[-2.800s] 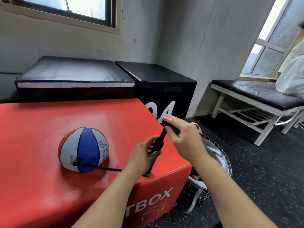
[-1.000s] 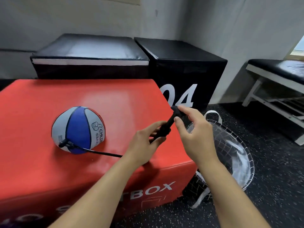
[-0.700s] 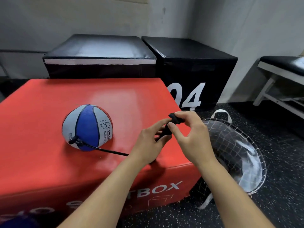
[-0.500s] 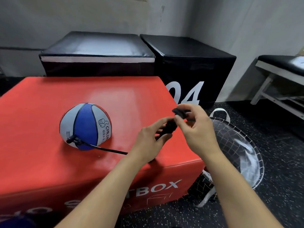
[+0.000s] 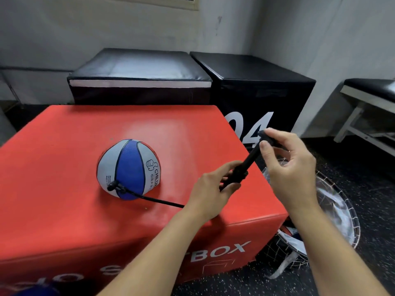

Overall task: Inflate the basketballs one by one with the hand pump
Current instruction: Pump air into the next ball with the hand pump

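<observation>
A blue, white and red basketball sits on the red box, partly flattened at the bottom. A black hose runs from its valve to the black hand pump. My left hand grips the pump's barrel near the box's right edge. My right hand pinches the pump's handle, which is pulled out up and to the right with the rod showing.
A net ball bag on a round frame lies on the floor right of the red box. Two black boxes stand behind it. A white bench with a black pad is at the far right. A blue object shows at the bottom left corner.
My right hand has drawn the pump handle out, away from my left hand, after pushing it in a moment before. The ball stays in place.
</observation>
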Motion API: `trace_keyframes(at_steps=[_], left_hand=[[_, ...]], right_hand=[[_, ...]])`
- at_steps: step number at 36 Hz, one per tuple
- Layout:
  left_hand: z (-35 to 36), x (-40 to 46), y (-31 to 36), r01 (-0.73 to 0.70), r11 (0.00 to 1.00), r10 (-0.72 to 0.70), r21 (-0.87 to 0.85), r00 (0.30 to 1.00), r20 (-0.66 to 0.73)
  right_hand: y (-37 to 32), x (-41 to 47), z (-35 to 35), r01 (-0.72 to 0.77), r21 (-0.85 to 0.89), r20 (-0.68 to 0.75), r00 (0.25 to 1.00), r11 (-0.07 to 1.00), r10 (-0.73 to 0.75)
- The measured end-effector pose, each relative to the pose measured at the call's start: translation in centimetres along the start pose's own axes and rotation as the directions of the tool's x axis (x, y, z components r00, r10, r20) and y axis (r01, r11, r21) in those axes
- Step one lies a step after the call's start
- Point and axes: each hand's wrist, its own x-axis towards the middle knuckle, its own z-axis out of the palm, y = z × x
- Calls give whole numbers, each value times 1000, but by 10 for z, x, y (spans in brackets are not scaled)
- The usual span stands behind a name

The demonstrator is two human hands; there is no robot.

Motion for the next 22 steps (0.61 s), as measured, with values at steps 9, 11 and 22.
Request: trace_keyframes(at_steps=[9,11,22], left_hand=[[-5,3,-7,36,998,-38,-43,997,-64],[-6,3,-9,41,998,-44,-49,996,-72],[0,2,-3,10,998,-11,69,1000,10]], right_hand=[[18,-19,32,30,-1,185,982,1000,-29],[18,-22,36,36,-14,213,977,999,-32],[22,-10,16,-50,-6,203,978,999,51]])
